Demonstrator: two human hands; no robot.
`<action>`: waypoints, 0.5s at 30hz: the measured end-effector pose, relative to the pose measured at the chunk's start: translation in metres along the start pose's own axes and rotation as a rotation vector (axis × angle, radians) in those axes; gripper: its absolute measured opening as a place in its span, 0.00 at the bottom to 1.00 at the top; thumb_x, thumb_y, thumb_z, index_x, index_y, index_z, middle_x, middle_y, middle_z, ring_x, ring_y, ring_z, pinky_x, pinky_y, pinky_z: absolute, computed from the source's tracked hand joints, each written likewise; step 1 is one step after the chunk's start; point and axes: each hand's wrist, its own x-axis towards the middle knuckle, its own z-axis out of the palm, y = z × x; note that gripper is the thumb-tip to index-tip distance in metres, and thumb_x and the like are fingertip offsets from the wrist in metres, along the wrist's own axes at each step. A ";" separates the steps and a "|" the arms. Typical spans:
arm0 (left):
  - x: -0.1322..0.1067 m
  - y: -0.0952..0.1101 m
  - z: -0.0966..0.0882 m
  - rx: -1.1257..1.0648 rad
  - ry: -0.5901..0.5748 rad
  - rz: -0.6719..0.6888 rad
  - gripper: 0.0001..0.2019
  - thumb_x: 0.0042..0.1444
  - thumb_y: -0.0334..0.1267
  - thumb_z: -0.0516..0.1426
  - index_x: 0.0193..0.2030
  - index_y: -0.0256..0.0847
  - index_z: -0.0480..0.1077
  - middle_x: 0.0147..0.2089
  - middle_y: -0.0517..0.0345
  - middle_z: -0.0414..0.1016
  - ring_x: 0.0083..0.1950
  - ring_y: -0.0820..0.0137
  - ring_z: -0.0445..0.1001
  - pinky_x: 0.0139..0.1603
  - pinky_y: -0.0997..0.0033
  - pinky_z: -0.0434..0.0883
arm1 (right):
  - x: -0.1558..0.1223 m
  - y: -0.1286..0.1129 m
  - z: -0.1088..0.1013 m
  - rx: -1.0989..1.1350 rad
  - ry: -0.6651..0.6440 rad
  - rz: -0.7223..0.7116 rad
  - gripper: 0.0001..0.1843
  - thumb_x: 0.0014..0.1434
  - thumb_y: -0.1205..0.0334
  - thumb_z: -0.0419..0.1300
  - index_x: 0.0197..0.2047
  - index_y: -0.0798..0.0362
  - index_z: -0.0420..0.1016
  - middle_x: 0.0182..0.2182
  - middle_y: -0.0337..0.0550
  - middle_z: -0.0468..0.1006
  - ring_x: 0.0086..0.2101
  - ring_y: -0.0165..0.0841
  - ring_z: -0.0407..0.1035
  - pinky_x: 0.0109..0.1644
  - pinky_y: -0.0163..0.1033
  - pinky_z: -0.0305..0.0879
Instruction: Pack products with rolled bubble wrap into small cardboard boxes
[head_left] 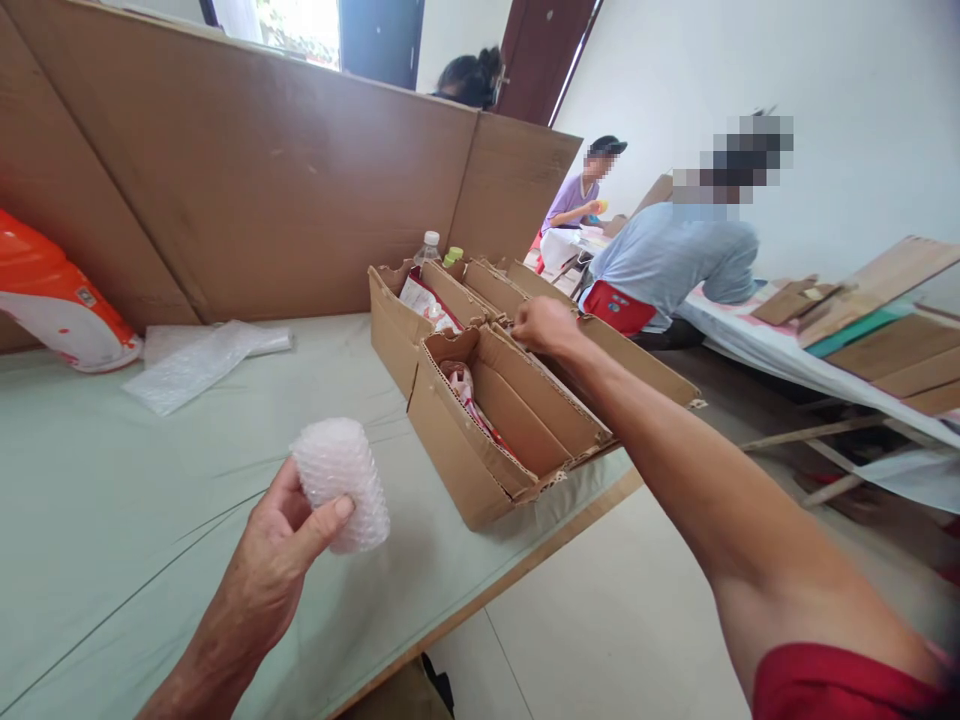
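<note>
My left hand (289, 545) is closed around a small bundle of bubble wrap (346, 485), held above the table. If something sits inside the wrap, I cannot see it. Out to the right, my right hand (546, 325) reaches over the divided cardboard box (450, 450), its fingers curled down at one of the back compartments. The fingertips are partly hidden, and what they grip cannot be made out. In the front compartment lies a red and white packet (469, 390). Another packet (431, 300) shows in the compartment behind it.
Flat bubble wrap sheets (210, 360) lie on the pale table (247, 450). An orange and white bottle (56, 295) leans at the far left. A tall cardboard screen (300, 170) stands behind. Bottle caps (430, 240) poke up from the box. Other people sit at tables (862, 370) beyond.
</note>
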 end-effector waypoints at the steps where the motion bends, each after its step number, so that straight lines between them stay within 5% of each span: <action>1: 0.000 0.003 0.000 0.023 -0.006 0.016 0.32 0.47 0.49 0.71 0.58 0.43 0.73 0.52 0.50 0.81 0.53 0.56 0.78 0.50 0.64 0.74 | -0.008 0.005 -0.015 0.025 0.084 -0.012 0.17 0.61 0.67 0.59 0.51 0.60 0.80 0.50 0.59 0.81 0.51 0.48 0.75 0.50 0.43 0.70; 5: -0.001 0.026 0.018 0.204 -0.061 0.210 0.23 0.46 0.45 0.71 0.50 0.45 0.78 0.62 0.47 0.75 0.63 0.50 0.72 0.63 0.55 0.69 | -0.069 0.014 -0.073 0.259 0.519 -0.157 0.18 0.57 0.69 0.59 0.50 0.59 0.80 0.41 0.52 0.83 0.41 0.39 0.75 0.45 0.42 0.70; 7: -0.002 0.041 0.038 0.308 -0.081 0.422 0.19 0.42 0.41 0.73 0.43 0.47 0.79 0.72 0.52 0.64 0.72 0.47 0.61 0.70 0.51 0.62 | -0.109 0.000 -0.089 0.353 0.587 -0.309 0.13 0.55 0.70 0.60 0.42 0.57 0.82 0.35 0.46 0.82 0.36 0.34 0.73 0.42 0.41 0.69; 9: -0.002 0.051 0.061 0.367 -0.122 0.609 0.17 0.38 0.38 0.74 0.38 0.48 0.80 0.76 0.58 0.55 0.76 0.43 0.52 0.72 0.46 0.58 | -0.143 -0.022 -0.092 0.458 0.472 -0.517 0.09 0.53 0.72 0.60 0.35 0.55 0.81 0.30 0.39 0.80 0.32 0.31 0.71 0.37 0.37 0.68; 12: 0.001 0.054 0.081 0.390 -0.244 0.695 0.14 0.42 0.34 0.71 0.37 0.49 0.81 0.69 0.54 0.67 0.72 0.45 0.59 0.70 0.46 0.61 | -0.158 -0.042 -0.084 0.631 0.065 -0.790 0.07 0.55 0.69 0.61 0.32 0.51 0.81 0.27 0.34 0.79 0.30 0.29 0.71 0.33 0.34 0.68; 13: 0.002 0.051 0.081 0.386 -0.260 0.684 0.14 0.44 0.32 0.70 0.39 0.49 0.81 0.64 0.52 0.72 0.69 0.48 0.65 0.69 0.49 0.63 | -0.151 -0.038 -0.080 0.684 -0.005 -0.807 0.06 0.56 0.66 0.61 0.33 0.52 0.81 0.28 0.34 0.80 0.31 0.29 0.72 0.34 0.34 0.68; 15: 0.002 0.043 0.071 0.353 -0.226 0.611 0.18 0.46 0.32 0.68 0.46 0.49 0.81 0.56 0.53 0.78 0.61 0.54 0.73 0.65 0.56 0.68 | -0.118 -0.014 -0.072 0.753 0.091 -0.682 0.08 0.59 0.61 0.61 0.33 0.55 0.81 0.30 0.39 0.82 0.32 0.29 0.73 0.38 0.34 0.69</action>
